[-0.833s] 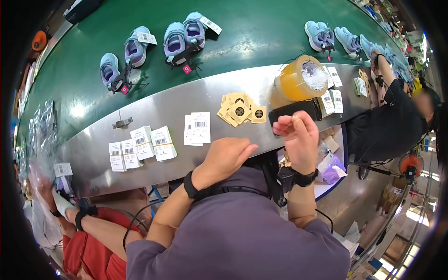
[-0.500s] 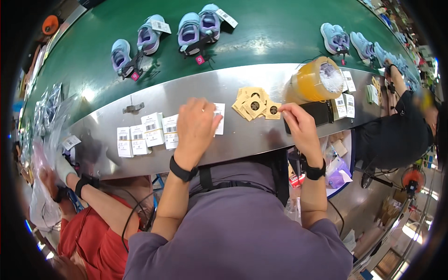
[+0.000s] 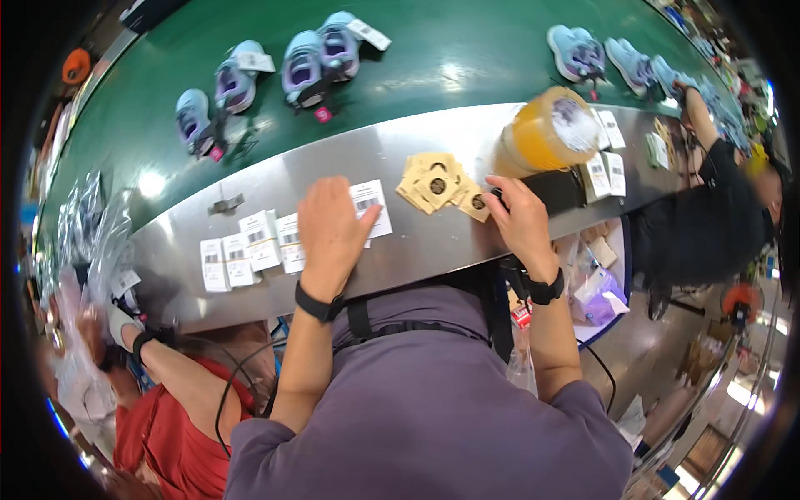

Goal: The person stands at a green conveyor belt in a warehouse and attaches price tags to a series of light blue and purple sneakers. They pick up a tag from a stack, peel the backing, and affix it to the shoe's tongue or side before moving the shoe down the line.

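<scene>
My left hand [image 3: 329,233] lies palm down over the row of white barcode tags, fingers stretched out and thumb apart. Its thumb is against a white tag [image 3: 371,207] that shows on its right side; what is under the palm is hidden. To its left sit several small stacks of white tags [image 3: 261,237]. My right hand [image 3: 523,221] is at the right edge of a loose pile of tan square cards [image 3: 432,179]. Thumb and forefinger are bent with a gap between them, beside the outermost tan card [image 3: 475,201].
A big yellow tape roll [image 3: 542,133] stands behind my right hand, beside a black flat case [image 3: 554,193] and more tag stacks [image 3: 595,177]. Light-blue shoes [image 3: 302,67] rest on the green belt [image 3: 450,50]. Co-workers are at left, in red [image 3: 179,425], and right, in black [image 3: 700,225].
My right hand's thumb and forefinger have drawn apart at the outermost tan card, which has turned. My left hand has shifted slightly, showing more of the white tag. The whole view has swung a little.
</scene>
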Available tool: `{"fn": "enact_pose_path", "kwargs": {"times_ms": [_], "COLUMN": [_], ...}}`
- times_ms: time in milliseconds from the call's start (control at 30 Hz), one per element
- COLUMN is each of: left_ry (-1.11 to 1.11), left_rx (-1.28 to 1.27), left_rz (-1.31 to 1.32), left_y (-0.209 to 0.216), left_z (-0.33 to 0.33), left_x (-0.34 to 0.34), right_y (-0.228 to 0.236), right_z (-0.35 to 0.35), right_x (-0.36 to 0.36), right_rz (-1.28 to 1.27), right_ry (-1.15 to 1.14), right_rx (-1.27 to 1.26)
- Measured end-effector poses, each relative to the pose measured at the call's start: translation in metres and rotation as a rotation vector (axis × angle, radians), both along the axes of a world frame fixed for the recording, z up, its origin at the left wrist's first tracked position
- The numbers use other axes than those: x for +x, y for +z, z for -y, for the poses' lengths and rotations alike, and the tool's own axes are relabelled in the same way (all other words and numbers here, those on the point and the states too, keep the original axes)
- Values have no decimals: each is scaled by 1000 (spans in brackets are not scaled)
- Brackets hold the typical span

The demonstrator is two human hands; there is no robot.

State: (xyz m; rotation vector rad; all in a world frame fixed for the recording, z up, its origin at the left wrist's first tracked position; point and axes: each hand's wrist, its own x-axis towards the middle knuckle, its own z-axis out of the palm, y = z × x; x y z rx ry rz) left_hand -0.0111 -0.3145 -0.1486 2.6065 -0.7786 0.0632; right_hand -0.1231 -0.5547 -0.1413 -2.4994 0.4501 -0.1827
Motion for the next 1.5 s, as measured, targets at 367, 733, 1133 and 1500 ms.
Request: {"fn": "enact_pose_path", "kwargs": {"times_ms": [367, 733, 1133, 1500], "left_ry": [-153, 10, 132, 169], "left_rx": [44, 60, 169, -297], "left_rz": [-186, -212, -314, -607], "left_y": [10, 14, 4, 5], "left_z": [13, 15, 23, 15], "left_x": [-16, 5, 5, 16], "right_y": [0, 10, 2, 2], "right_z": [-27, -9, -10, -1], "right_x": [-31, -7, 6, -4], "right_rz": [96, 12, -140, -15], "right_ry": [65, -3, -10, -100], "right_rx": [221, 18, -238, 156]}}
